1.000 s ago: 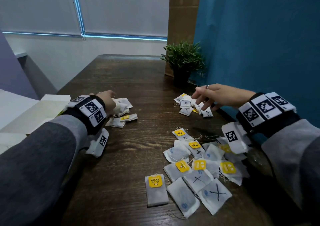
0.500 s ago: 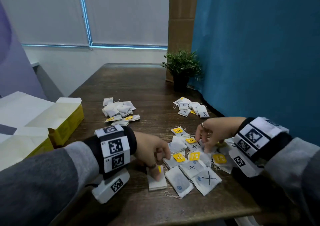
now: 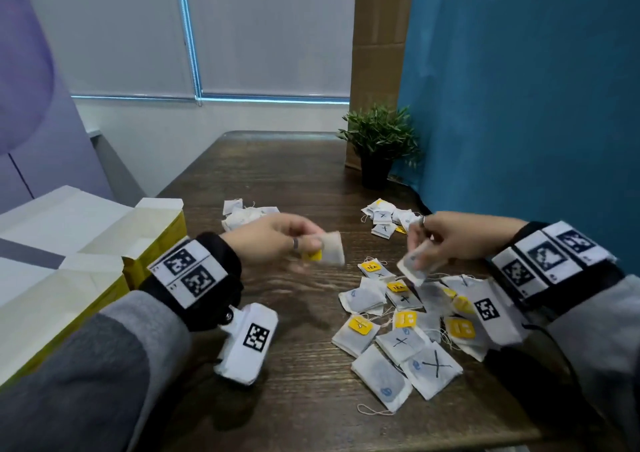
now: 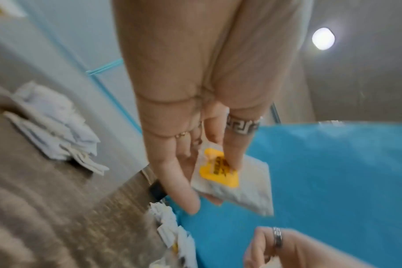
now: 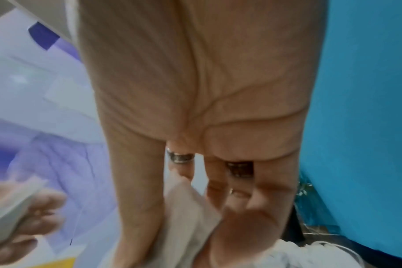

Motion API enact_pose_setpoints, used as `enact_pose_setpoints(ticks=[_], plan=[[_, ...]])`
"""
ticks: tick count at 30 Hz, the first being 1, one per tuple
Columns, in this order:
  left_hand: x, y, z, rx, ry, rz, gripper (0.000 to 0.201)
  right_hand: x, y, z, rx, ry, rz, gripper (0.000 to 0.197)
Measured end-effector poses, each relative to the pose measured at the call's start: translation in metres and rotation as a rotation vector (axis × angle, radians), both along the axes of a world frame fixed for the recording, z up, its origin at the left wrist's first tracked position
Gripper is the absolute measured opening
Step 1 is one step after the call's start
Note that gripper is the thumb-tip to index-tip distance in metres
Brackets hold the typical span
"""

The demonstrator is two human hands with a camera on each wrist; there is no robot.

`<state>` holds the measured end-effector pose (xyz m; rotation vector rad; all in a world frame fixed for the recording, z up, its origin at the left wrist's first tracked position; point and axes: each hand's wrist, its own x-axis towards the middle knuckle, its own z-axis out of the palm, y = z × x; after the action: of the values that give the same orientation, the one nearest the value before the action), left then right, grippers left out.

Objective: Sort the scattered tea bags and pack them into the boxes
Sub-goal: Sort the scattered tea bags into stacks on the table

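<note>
My left hand (image 3: pixel 273 240) is raised above the wooden table (image 3: pixel 298 399), and its thumb and fingers pinch a tea bag (image 3: pixel 330 252) by the end that carries a yellow tag; the rest of the bag sticks out past my fingertips toward the blue wall. In the left wrist view the thumb lies across the tag and the fingers back the bag from behind. My right hand (image 3: pixel 450 240) is lifted too, just across from the left, and its curled fingers grip a second tea bag (image 3: pixel 414 266) that hangs tilted below the knuckles, over the near heap. That scattered heap (image 3: pixel 401 340) lies on the table below and in front of my right hand, white bags with yellow tags, some marked with a black cross, a few overlapping. Two smaller piles sit farther off: one pile (image 3: pixel 242 214) beyond my left hand, and another pile (image 3: pixel 384 217) beyond my right hand, near the potted plant (image 3: pixel 379 143). The yellow boxes (image 3: pixel 152 250) stand open at the left edge of the table, beside my left wrist and well apart from both bags I hold. Both bags are blurred, so I cannot read their markings.
</note>
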<state>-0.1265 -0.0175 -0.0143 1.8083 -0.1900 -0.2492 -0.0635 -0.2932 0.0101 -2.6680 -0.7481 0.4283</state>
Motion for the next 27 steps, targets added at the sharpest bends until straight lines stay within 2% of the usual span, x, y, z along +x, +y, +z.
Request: enact_pose_setpoints(ticks=[3, 6, 7, 10, 13, 15, 19, 22, 25, 27], plan=[[0.006, 0.000, 0.005, -0.485, 0.102, 0.161, 0.027, -0.001, 0.010, 0.012, 0.279, -0.031, -0.028, 0.016], [0.012, 0.001, 0.007, -0.879, 0.228, 0.225, 0.013, -0.008, 0.028, 0.014, 0.588, 0.040, -0.057, 0.017], [0.015, 0.003, 0.005, -0.961, 0.245, 0.214, 0.016, -0.011, 0.034, 0.013, 0.649, 0.035, -0.060, 0.018], [0.019, 0.010, -0.005, -1.108, 0.284, 0.119, 0.052, -0.021, 0.050, 0.013, 0.701, -0.083, -0.055, 0.015], [0.019, 0.013, -0.009, -1.163, 0.291, -0.001, 0.065, -0.029, 0.062, 0.015, 0.701, -0.239, -0.026, 0.013], [0.019, 0.015, -0.010, -1.204, 0.279, -0.047, 0.072, -0.031, 0.069, 0.016, 0.744, -0.268, -0.012, 0.014], [0.021, 0.017, -0.014, -1.237, 0.292, -0.008, 0.059, -0.029, 0.079, 0.014, 0.747, -0.290, -0.012, 0.012], [0.022, 0.016, -0.016, -1.155, 0.270, 0.058, 0.055, -0.026, 0.084, 0.011, 0.721, -0.329, -0.003, 0.016], [0.022, 0.016, -0.017, -0.952, 0.210, 0.116, 0.051, -0.025, 0.085, 0.005, 0.715, -0.367, 0.011, 0.015], [0.022, 0.018, -0.019, -0.883, 0.185, 0.147, 0.048, -0.025, 0.083, 0.002, 0.724, -0.369, 0.008, 0.015]])
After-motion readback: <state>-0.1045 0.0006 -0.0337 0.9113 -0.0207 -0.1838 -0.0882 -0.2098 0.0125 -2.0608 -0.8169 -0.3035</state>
